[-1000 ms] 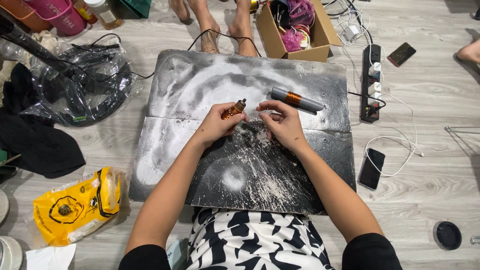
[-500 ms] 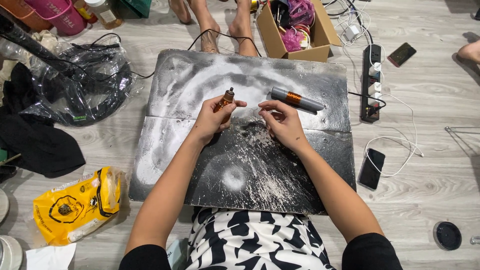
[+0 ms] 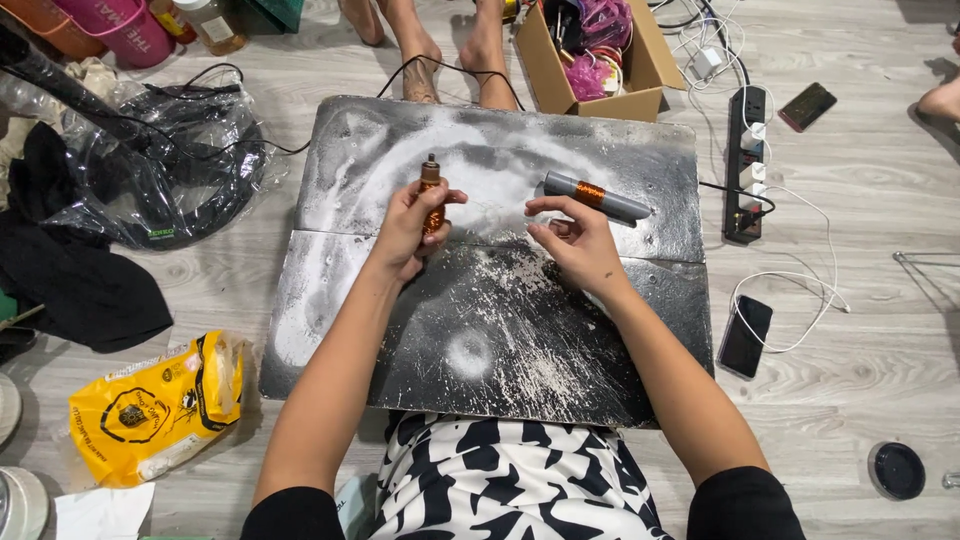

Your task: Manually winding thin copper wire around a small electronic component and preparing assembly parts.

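My left hand point(image 3: 408, 226) grips a small copper-wound cylinder point(image 3: 432, 193) with a dark tip, held upright over a dark board point(image 3: 640, 290) dusted with white powder. My right hand point(image 3: 572, 240) hovers a little to the right with thumb and forefinger pinched; whether something thin lies between them I cannot tell. Just beyond my right hand a grey tube with a copper band point(image 3: 597, 196) lies on the board.
A cardboard box point(image 3: 640, 75) with pink items and another person's bare feet point(image 3: 420, 45) are at the far side. A power strip point(image 3: 748, 160) with cables and a phone point(image 3: 745, 335) lie right. A yellow bag point(image 3: 150, 405) and black plastic-wrapped gear point(image 3: 170, 160) lie left.
My hands have drawn apart. The left hand has lifted the copper-wound cylinder and turned it from tilted to upright. The right hand has shifted slightly right.
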